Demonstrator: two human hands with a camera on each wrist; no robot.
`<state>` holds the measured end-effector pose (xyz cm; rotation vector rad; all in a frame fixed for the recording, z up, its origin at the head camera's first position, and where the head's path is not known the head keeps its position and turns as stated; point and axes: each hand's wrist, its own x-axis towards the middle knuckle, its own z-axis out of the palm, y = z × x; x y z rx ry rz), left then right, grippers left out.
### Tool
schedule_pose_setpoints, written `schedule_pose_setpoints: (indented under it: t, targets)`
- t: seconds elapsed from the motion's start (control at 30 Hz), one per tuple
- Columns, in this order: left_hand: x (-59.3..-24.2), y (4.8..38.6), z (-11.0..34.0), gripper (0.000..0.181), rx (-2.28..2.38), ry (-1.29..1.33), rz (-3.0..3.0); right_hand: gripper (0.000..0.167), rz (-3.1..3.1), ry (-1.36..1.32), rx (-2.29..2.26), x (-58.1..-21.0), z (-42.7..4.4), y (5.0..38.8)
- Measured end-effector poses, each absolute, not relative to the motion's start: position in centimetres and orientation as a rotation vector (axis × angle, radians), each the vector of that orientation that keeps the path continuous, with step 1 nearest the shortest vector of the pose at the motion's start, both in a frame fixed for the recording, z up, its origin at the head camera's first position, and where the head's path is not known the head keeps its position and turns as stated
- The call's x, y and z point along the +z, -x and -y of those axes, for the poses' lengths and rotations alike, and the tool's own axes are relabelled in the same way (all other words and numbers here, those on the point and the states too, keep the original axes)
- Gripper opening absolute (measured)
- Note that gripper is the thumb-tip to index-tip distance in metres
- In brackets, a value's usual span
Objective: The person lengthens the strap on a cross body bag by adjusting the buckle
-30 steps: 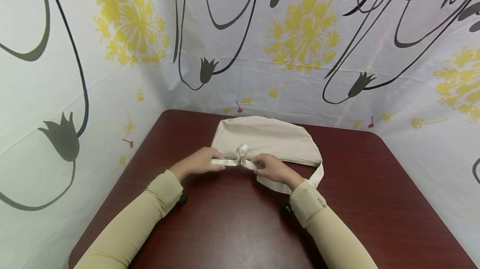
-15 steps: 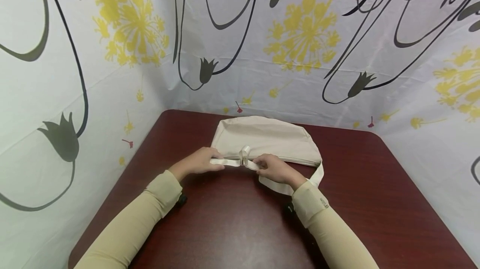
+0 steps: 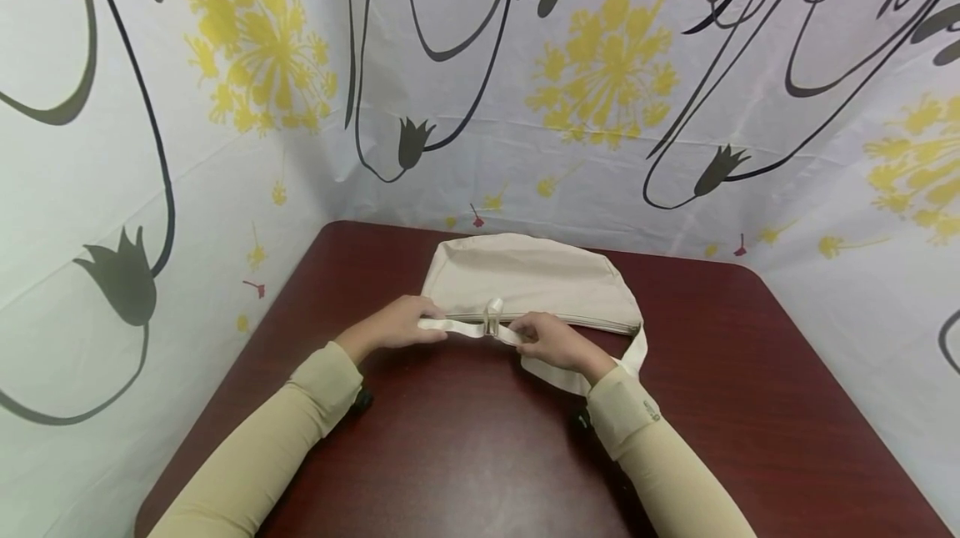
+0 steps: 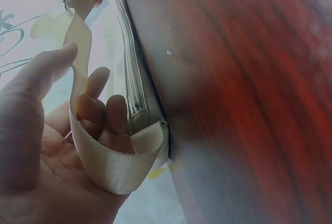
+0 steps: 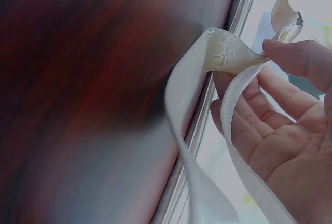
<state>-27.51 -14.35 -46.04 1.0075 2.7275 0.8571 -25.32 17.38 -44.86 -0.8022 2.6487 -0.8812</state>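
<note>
A cream fabric shoulder bag (image 3: 532, 279) lies on the table, its zipper (image 3: 600, 323) along the near edge. In front of that edge runs the bag's cream strap (image 3: 465, 327), with a slider buckle (image 3: 492, 323) on it and a small loop of webbing standing above. My left hand (image 3: 399, 323) pinches the strap left of the buckle; in the left wrist view the strap (image 4: 116, 169) bends across the palm. Right of the buckle, my right hand (image 3: 553, 342) pinches the webbing between thumb and fingers. Slack strap (image 5: 179, 110) hangs below that grip in the right wrist view.
The dark red-brown table (image 3: 450, 455) has rounded far corners. White cloth walls (image 3: 480, 87) with yellow and grey plant prints stand close behind it and on both sides. Rolled cream sleeves (image 3: 330, 379) cover both forearms.
The buckle has shifted slightly to the right and nearer, and the webbing loop above it sits lower. My right hand has moved a little to the right; the left is almost still.
</note>
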Motion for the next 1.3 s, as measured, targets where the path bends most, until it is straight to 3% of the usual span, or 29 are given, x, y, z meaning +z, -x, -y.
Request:
schedule_pose_setpoints:
  t: [1.3]
  targets:
    - [-46.4, 27.5, 14.6, 0.026, 0.838, -1.075, -2.751, 0.021, -2.558, 0.672, -1.032, -44.9, -19.8, 24.5]
